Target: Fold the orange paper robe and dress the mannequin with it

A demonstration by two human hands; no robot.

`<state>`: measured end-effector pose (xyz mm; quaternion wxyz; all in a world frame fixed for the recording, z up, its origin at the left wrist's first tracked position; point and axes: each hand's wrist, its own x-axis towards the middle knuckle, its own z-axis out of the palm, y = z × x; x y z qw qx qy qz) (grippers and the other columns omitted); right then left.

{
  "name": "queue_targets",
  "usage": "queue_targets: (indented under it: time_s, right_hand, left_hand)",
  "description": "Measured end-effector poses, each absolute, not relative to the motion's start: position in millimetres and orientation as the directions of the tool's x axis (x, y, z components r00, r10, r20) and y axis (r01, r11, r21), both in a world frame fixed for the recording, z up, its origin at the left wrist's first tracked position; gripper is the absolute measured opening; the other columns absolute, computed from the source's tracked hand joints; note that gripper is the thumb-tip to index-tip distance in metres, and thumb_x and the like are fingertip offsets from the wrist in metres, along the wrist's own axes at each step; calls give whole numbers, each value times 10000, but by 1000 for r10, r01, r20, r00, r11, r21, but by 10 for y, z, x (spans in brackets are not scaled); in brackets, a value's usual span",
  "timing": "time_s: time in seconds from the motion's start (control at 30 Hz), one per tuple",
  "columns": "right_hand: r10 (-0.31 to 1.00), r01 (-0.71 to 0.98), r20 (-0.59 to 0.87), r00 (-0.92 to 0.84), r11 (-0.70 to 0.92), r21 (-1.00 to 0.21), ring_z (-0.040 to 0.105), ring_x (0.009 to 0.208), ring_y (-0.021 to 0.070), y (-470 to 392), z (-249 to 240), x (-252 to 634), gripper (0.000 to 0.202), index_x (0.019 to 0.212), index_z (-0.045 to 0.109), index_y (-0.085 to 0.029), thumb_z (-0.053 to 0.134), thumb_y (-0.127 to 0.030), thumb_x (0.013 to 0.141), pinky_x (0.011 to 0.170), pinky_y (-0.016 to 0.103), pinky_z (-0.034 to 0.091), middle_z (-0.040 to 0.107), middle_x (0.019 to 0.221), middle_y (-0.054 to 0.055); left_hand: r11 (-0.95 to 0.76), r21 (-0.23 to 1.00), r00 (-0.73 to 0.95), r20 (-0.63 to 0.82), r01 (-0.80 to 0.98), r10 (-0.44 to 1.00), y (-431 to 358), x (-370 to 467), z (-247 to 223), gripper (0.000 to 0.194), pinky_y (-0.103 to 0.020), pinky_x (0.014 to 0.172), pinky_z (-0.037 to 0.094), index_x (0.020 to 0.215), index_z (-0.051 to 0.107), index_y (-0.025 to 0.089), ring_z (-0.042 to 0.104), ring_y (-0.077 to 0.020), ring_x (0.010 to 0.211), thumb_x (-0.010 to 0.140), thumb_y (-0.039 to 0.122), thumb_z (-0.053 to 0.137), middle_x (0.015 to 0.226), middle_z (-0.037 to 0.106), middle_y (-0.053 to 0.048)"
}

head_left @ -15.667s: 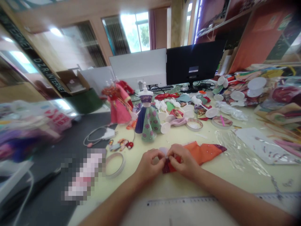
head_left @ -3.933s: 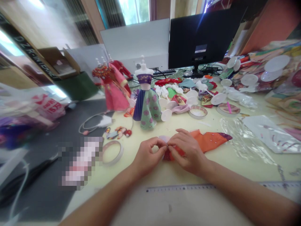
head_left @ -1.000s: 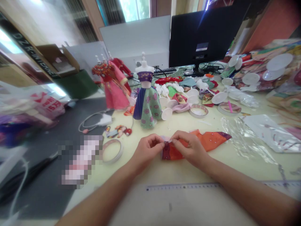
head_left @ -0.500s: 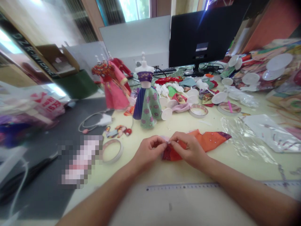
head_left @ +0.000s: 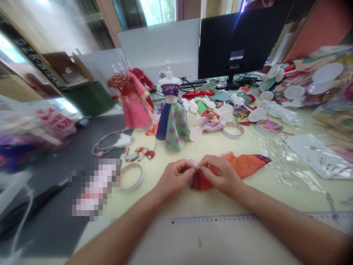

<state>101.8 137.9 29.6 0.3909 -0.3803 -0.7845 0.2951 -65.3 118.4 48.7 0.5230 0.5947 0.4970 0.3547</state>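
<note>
Near the centre of the head view, the left hand [head_left: 176, 178] and right hand [head_left: 222, 175] each pinch the left end of the orange cloth [head_left: 242, 165], fingertips close together. The cloth lies on the table [head_left: 154, 221], between the ruler [head_left: 204, 220] and, farther off, the dressed mannequin [head_left: 171, 117].

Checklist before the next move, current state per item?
1. Left hand and right hand fingertips together at the orange cloth: ok.
2. Item pinched between the fingertips identifiable: cannot tell, too small.
3. Orange cloth clear of the left tape roll: ok.
4. Mannequin in the green-and-purple skirt upright: ok.
5. Ruler scale fully visible: not ok, right forearm covers part.
</note>
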Motion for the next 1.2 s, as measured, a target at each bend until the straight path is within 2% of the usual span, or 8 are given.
queue_targets:
  time_s: [0.2, 0.3, 0.43, 0.77, 1.2]
  right_hand:
    - [827, 367, 394, -401, 539, -758, 501, 636, 145, 1378, 304, 1017, 145, 707, 563, -166, 453, -199, 795, 611, 274, 398, 558, 660, 22]
    - [830, 370, 389, -400, 534, -760, 503, 641, 146, 1372, 312, 1016, 148, 698, 565, -167, 454, -197, 792, 609, 272, 400, 558, 657, 23]
    - [828, 367, 390, -403, 536, -760, 506, 647, 145, 1370, 304, 1019, 148, 702, 567, -171, 456, -199, 796, 615, 270, 403, 558, 662, 21]
    - [852, 358, 372, -369, 499, -789, 498, 627, 147, 1380, 329, 1024, 157, 705, 558, -161, 440, -216, 793, 592, 270, 394, 551, 655, 20]
    - [910, 348, 335, -246, 405, -845, 530, 646, 141, 1455, 426, 1102, 160, 656, 551, -171, 471, -205, 789, 614, 247, 407, 577, 652, -1]
  left_hand:
    - [-4, 972, 299, -68, 233, 952, 1169, -652, 514, 197, -216, 624, 409, 734, 577, 134, 507, -97, 636, 771, 324, 537, 672, 564, 7]
    - [3, 961, 291, -87, 278, 953, 1151, -634, 542, 134, -227, 637, 432, 733, 579, 131, 537, -110, 651, 729, 264, 582, 683, 588, -6]
    - [3, 955, 265, -84, 295, 961, 1149, -629, 549, 65, -225, 635, 438, 720, 579, 133, 536, -106, 648, 728, 187, 543, 679, 586, -3]
    - [12, 962, 232, -78, 273, 970, 1160, -641, 531, 18, -204, 578, 384, 672, 522, 139, 477, -88, 602, 686, 142, 512, 624, 518, 27]
    - [97, 989, 206, -119, 115, 971, 1184, -673, 512, 45, -206, 588, 326, 676, 497, 147, 435, -84, 606, 685, 179, 528, 616, 477, 47]
